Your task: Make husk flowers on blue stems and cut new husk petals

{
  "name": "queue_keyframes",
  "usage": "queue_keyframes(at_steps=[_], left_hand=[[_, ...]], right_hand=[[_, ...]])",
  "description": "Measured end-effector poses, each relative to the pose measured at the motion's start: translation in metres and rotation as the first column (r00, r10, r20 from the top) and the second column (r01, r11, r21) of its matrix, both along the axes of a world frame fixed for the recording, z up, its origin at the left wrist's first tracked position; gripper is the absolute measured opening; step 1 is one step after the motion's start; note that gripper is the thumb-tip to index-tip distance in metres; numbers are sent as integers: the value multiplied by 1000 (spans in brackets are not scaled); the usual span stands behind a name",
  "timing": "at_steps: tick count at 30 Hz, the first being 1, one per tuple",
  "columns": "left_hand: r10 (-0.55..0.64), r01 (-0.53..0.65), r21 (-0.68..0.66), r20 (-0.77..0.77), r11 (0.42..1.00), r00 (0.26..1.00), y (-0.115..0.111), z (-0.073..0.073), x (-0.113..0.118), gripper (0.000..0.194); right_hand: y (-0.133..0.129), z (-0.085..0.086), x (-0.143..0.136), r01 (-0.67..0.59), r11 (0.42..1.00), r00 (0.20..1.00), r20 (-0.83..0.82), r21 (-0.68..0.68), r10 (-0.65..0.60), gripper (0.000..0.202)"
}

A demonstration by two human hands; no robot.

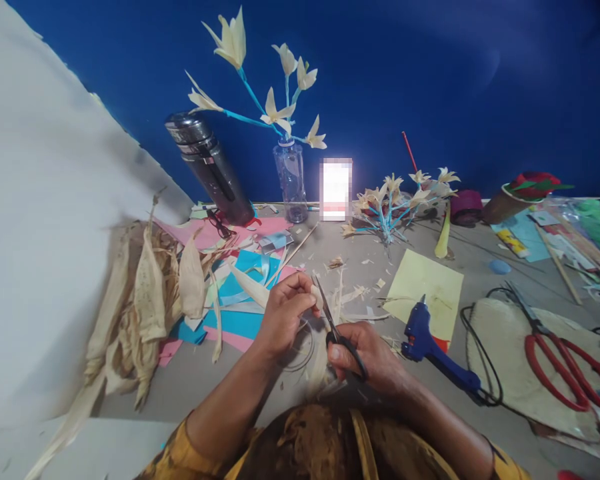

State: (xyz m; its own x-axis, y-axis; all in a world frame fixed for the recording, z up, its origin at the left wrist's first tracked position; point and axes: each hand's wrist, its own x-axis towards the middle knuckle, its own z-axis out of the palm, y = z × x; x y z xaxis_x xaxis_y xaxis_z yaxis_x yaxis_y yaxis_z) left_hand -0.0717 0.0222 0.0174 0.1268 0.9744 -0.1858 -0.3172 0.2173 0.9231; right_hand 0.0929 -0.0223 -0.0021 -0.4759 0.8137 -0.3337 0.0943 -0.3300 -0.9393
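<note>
My left hand (289, 310) pinches a small pale piece of husk (319, 298) between thumb and fingertips. My right hand (367, 353) is closed round the black handles of small scissors (329, 315). Their blades point up and away, right beside the pale piece; whether they touch it I cannot tell. Below the hands, a thin coil of wire (303, 350) and pale husk strips lie on the table (300, 390). A long pale husk strip (249, 285) sits just beyond my left hand.
Dried corn husks (150, 307) are heaped at left. A blue glue gun (433, 353) and red-handled scissors (555, 360) lie at right. Behind stand a dark flask (213, 170), a clear bottle (290, 180) with husk flowers, a bright blurred rectangle (335, 189) and a flower bunch (390, 207).
</note>
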Motion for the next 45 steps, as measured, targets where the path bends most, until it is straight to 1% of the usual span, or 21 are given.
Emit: queue_keyframes(at_steps=[7,10,14,18,24,29,32,35,37,39,41,43,45], left_hand=[[-4,4,11,-7,1000,1000,1,-2,-1,8],[-25,26,19,-1,999,1000,2,-1,-2,8],[-50,50,11,1,999,999,2,1,-3,8],[-80,81,17,-45,997,996,4,1,-7,8],[-89,90,1,-119,996,989,6,2,-11,11],[-108,109,1,-139,994,984,6,3,-12,11],[-142,143,-4,-131,990,981,6,2,-13,10],[-184,183,-20,-111,983,977,6,2,-13,9],[-201,197,-43,-107,979,974,4,2,-12,9],[-211,206,-60,-112,977,971,3,2,-10,10],[-225,218,-68,-125,974,966,1,2,-6,10],[-247,237,-80,-135,968,960,-1,1,-2,10],[-266,255,-93,-138,962,954,-2,0,2,10]], right_hand=[[0,-3,-2,9,999,1000,11,32,-10,52],[0,-4,-2,6,999,1000,15,32,-6,54],[0,-3,0,-31,999,999,-38,16,31,60],[-1,-1,2,-35,999,998,-54,18,35,62],[0,-3,2,-27,1000,999,-20,13,27,64],[0,-1,1,-18,999,999,35,35,17,63],[0,-1,0,-7,1000,1000,24,30,7,62],[-1,-3,-1,64,998,997,-40,23,-63,57],[0,-4,-3,176,984,981,-83,15,-174,49],[1,-3,-4,309,951,947,-101,8,-306,42],[2,-2,-5,416,910,906,-89,-4,-414,40],[2,0,-5,471,882,879,-81,-11,-470,40],[2,1,-4,492,871,866,-94,-14,-491,38]])
